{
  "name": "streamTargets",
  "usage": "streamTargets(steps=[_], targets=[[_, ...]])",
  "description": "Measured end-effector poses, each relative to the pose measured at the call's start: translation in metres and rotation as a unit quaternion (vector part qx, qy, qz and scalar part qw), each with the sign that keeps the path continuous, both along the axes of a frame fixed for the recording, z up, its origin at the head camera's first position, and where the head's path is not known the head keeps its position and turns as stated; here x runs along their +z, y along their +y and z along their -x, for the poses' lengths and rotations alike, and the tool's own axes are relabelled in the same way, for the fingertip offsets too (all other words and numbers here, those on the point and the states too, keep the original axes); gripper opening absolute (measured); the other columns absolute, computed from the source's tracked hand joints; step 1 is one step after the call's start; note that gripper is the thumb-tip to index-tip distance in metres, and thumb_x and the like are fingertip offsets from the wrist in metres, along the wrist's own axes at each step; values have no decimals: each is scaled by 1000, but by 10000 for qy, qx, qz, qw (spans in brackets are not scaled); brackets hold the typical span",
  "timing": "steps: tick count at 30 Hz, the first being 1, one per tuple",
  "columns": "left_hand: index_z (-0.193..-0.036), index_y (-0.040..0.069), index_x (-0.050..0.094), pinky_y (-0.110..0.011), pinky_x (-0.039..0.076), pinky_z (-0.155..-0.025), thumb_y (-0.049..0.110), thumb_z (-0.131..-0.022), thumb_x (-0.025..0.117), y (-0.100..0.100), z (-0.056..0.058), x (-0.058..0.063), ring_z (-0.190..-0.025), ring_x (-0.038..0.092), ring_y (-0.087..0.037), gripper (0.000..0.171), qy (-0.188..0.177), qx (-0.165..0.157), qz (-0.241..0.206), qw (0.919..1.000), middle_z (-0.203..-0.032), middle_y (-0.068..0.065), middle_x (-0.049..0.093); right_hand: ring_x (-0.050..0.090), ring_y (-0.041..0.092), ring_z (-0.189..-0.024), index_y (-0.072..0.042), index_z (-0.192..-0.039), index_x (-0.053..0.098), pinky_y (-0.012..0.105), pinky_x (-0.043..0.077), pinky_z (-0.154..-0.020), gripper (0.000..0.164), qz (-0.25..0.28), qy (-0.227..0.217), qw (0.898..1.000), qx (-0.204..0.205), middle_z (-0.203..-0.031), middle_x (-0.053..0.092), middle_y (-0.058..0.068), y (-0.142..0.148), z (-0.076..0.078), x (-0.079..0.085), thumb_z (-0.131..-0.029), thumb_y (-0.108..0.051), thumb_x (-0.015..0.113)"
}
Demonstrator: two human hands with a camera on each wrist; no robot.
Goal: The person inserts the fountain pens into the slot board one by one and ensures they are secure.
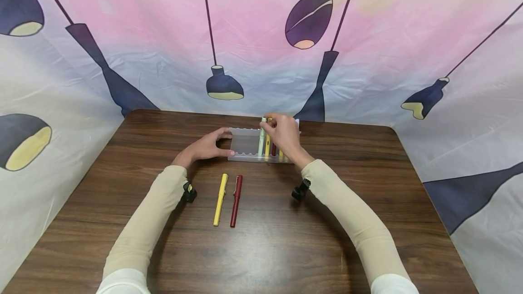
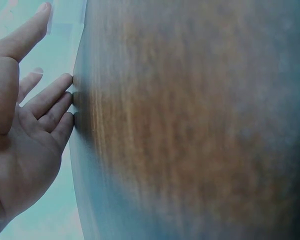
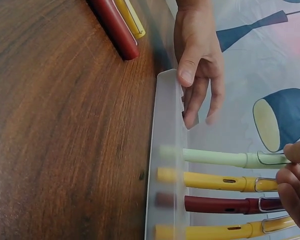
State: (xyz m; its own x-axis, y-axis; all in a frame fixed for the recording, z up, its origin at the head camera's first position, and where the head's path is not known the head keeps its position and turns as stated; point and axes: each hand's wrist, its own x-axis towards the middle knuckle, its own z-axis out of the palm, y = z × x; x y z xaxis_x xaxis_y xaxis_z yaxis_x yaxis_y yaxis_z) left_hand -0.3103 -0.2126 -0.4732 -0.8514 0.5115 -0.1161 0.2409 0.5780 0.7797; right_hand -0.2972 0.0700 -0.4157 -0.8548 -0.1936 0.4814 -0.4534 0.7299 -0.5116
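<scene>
A clear plastic pen tray [image 1: 242,158] with notched edges stands near the table's back edge. My left hand [image 1: 204,147] holds its left end, thumb at the near corner and fingers toward the far side. With thumb and fingertips, my right hand [image 1: 284,134] pinches the clip end of a light green pen [image 3: 215,157], whose other end lies at the tray's near wall. Right of that pen, a yellow pen [image 3: 212,181], a dark red pen [image 3: 220,204] and another yellow pen [image 3: 215,232] lie side by side in the tray. The right hand partly hides the tray's right end.
On the brown wooden table [image 1: 269,257], a loose yellow pen [image 1: 220,201] and a loose dark red pen [image 1: 236,202] lie between the forearms, in front of the tray. A patterned cloth [image 1: 163,71] hangs close behind the table. Small black cameras sit on both wrists.
</scene>
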Motion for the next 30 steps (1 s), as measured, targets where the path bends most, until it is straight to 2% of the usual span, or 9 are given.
streamTargets(steps=[12,18,21,30], targets=[[-160,8,27,-58,24,-122,39,-90,80,2,-1,3,-153,28,-33,94,-19,-1,46,10000,-157,-14,45,66,13,-61,-12,-119,78,31,48,-55,29,96,10,9999,79,-82,77,4,3,-5,0,-97,-30,73],[-161,9,26,-58,24,-122,40,-90,80,2,-2,3,-153,27,-34,94,-1,3,99,10000,-157,-13,45,67,14,-66,-12,-118,78,40,54,-72,28,262,-40,9995,156,-80,76,1,8,-12,-1,-96,-27,75],[-161,9,26,-58,23,-122,40,-90,80,1,-2,3,-153,27,-34,94,-4,-12,83,10000,-157,-14,45,68,14,-69,-11,-118,78,42,53,-76,28,399,-136,9989,197,-82,76,0,13,-17,-2,-96,-27,75],[-161,9,25,-59,23,-122,43,-90,80,0,-1,3,-153,27,-34,96,2,-17,99,9999,-158,-14,45,74,14,-78,-11,-120,77,34,58,-65,30,813,-773,9931,337,-92,77,-1,24,-38,-9,-95,-26,76]])
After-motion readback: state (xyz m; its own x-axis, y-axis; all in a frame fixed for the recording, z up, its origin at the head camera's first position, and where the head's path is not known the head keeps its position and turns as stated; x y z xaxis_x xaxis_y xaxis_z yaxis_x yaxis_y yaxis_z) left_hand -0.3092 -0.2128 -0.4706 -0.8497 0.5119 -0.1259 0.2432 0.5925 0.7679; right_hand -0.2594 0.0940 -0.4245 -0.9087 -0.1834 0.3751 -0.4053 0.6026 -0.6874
